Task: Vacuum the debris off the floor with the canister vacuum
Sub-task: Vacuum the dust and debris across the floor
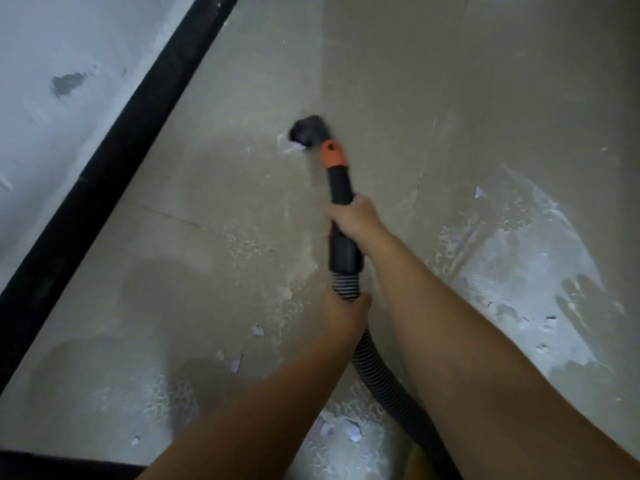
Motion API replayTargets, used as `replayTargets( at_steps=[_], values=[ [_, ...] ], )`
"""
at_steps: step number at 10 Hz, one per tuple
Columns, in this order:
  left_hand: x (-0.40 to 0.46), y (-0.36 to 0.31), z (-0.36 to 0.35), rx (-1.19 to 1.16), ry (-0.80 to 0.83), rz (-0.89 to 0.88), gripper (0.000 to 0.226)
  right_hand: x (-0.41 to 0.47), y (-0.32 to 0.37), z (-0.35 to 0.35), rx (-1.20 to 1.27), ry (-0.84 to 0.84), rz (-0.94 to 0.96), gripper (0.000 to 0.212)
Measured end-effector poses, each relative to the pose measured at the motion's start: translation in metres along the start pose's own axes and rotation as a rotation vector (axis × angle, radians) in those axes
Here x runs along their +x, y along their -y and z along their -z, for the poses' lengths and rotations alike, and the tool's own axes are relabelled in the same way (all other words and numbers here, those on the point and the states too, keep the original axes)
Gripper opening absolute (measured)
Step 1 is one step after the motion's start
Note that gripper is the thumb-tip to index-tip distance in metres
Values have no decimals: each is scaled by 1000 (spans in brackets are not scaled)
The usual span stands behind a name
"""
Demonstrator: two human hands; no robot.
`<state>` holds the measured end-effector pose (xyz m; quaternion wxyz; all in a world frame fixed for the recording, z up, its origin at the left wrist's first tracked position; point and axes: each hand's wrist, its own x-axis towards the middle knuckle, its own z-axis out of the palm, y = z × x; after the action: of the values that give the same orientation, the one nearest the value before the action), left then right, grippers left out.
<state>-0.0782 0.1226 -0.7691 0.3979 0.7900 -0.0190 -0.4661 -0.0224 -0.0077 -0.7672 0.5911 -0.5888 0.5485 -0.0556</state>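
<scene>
Baseboard (114,161): black strip from 7 to 12 o'clock.
Debris (289,147): white flakes touching the nozzle (304,131), near centre.
Left hand (344,315): curled round the ribbed hose (346,287).
Right hand (353,220): gripping the black wand (341,188).
Dust patch (526,271): on the floor (450,81), 3 o'clock.

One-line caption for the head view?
Right hand holds the wand, left hand the hose; nozzle over a white scrap.

We stand in a room under renovation, judging by the bare dusty floor (450,81), scattered white paint flakes (526,271) and patchy wall (52,81) above black baseboard (114,157).
</scene>
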Motion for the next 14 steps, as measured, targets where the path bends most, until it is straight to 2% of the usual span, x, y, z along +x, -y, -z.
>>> replayTargets(
  at_steps=[1, 2, 3, 4, 5, 6, 7, 8, 9, 10, 11, 12, 13, 14],
  values=[
    [-6, 13, 19, -68, -87, 47, 20, -23, 7, -38, -130, 253, 49, 9],
    [-8, 1, 9, -4, -30, 16, 17, -18, 3, -14, -67, 123, 42, 13],
    [2, -25, -14, 170, 146, -99, 7, 3, -10, 46, 179, -290, -63, 10],
    [7, -38, -24, 227, 222, -147, 14, 7, -18, 81, 309, -474, -143, 29],
    [4, -22, -7, 108, 173, -57, 14, 5, -10, 39, 183, -336, -78, 19],
    [-9, 15, 29, -119, -16, 52, 17, -17, 0, -34, -77, -9, 6, 23],
    [-16, 42, 40, -193, -133, 77, 13, -56, 7, -82, -263, 400, 57, 30],
    [0, 69, 10, -145, -44, 123, 16, -71, 6, -69, -285, 614, 25, 19],
    [-13, 56, -24, -8, 58, 102, 32, -63, -10, -6, -140, 296, 14, 16],
    [-40, 30, -58, 102, 271, -33, 15, -61, -38, 92, 146, -256, -89, 12],
    [-67, -2, -101, 235, 515, -167, 17, -79, -79, 183, 456, -681, -225, 23],
    [-67, 2, -133, 355, 612, -168, 17, -100, -113, 217, 685, -857, -332, 11],
    [-68, 19, -129, 377, 596, -191, 21, -98, -133, 208, 698, -852, -347, 13],
    [-69, 43, -94, 324, 461, -174, 7, -87, -118, 165, 533, -624, -293, 21]
  ],
)
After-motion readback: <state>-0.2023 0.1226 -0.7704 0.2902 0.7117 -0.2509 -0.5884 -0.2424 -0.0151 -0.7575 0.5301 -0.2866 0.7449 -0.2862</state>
